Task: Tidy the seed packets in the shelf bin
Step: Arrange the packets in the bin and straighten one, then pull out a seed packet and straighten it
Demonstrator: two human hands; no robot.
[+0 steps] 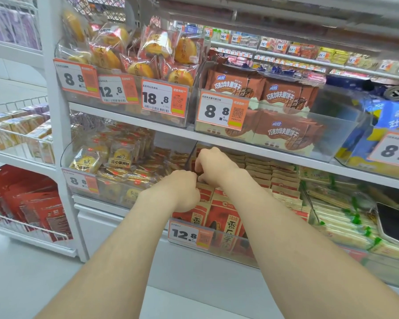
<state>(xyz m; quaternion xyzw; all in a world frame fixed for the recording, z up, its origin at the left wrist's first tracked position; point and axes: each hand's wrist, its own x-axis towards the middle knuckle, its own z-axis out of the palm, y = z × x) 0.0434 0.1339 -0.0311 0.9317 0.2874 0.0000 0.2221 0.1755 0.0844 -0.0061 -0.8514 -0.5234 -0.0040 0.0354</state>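
right hand [213,165] pinches tops of seed packets [226,217] in shelf bin [230,248]. left hand [182,189] just beside it, fingers curled, grasp cannot tell. price tag [189,234] below left hand.

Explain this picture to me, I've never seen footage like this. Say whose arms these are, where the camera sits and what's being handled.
No machine here: a person's two bare arms, filmed by one wide-angle camera worn on their head, looking forward and down. They face white shop shelves. The left hand and right hand reach into a clear plastic bin with an orange-and-white 12.8 price tag, filled with upright red-and-tan paper seed packets. The right hand's fingers curl over packet tops; the left is curled against them, its grip hidden.
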